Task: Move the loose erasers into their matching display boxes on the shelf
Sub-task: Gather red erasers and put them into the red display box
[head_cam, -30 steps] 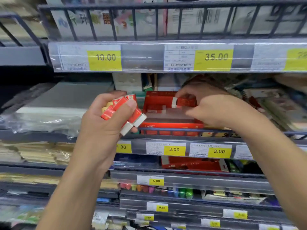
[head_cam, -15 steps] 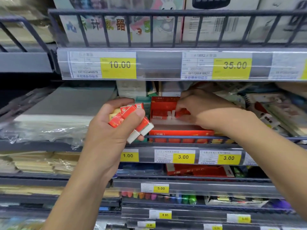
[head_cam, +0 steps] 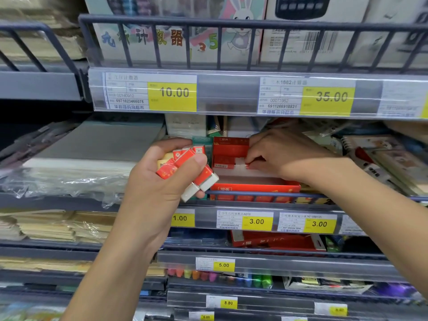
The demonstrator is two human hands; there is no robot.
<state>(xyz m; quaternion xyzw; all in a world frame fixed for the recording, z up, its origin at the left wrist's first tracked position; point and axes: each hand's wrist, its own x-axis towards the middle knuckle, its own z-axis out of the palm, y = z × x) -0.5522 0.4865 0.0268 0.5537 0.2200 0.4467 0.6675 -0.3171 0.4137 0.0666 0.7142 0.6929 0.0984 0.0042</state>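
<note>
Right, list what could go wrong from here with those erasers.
1. The left hand grips a loose bundle of red-sleeved erasers; the lowest stick out below the fingers and could slip and fall.
2. The right hand is pressing one eraser into the red display box beside a row already there; it may knock them askew.
3. The box sits at the shelf rail; pushing could shift it.

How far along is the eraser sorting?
Partly done: a few red-sleeved erasers already sit at the back of the red display box. The right hand is setting another eraser inside. The left hand holds a bunch of loose erasers, so several remain.
</note>
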